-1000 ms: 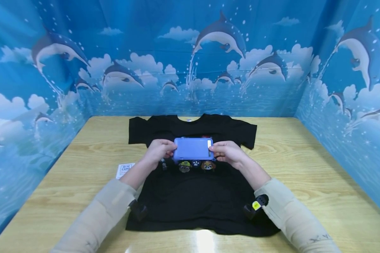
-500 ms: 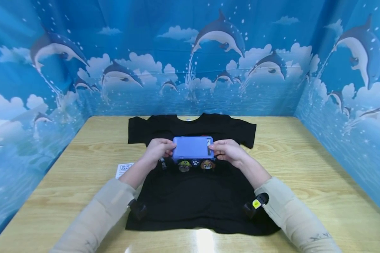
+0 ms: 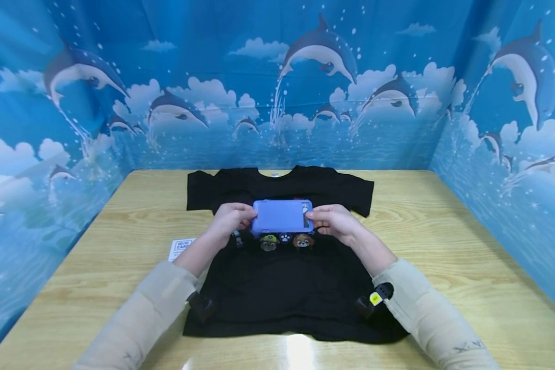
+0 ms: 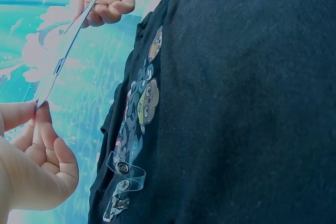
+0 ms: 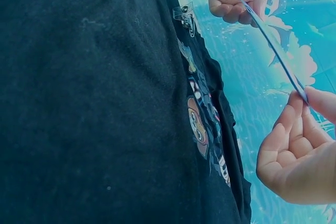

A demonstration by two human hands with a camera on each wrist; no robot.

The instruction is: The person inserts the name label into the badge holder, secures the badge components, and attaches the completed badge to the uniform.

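Observation:
A flat blue-violet card holder (image 3: 279,216) is held level above a black T-shirt (image 3: 296,293). My left hand (image 3: 231,221) pinches its left end between thumb and fingers, and my right hand (image 3: 336,223) pinches the right end, beside a narrow window. Both wrist views show the holder edge-on and raised off the shirt; a small slot shows along its edge in the left wrist view. On the shirt, near my left hand, lies a badge clip (image 4: 123,174) with a clear snap strap. Cartoon dog faces (image 3: 287,241) are printed across the chest.
The T-shirt is spread out on a wood-grain table (image 3: 444,246), neckline toward the back. A white card (image 3: 180,247) printed with ID/IC CARD lies left of the shirt, partly behind my left forearm. A blue dolphin curtain (image 3: 277,92) encloses the back and sides.
Both hands keep their pinch on the card holder. It has tilted slightly, and the window at its right end shows darker than a second ago.

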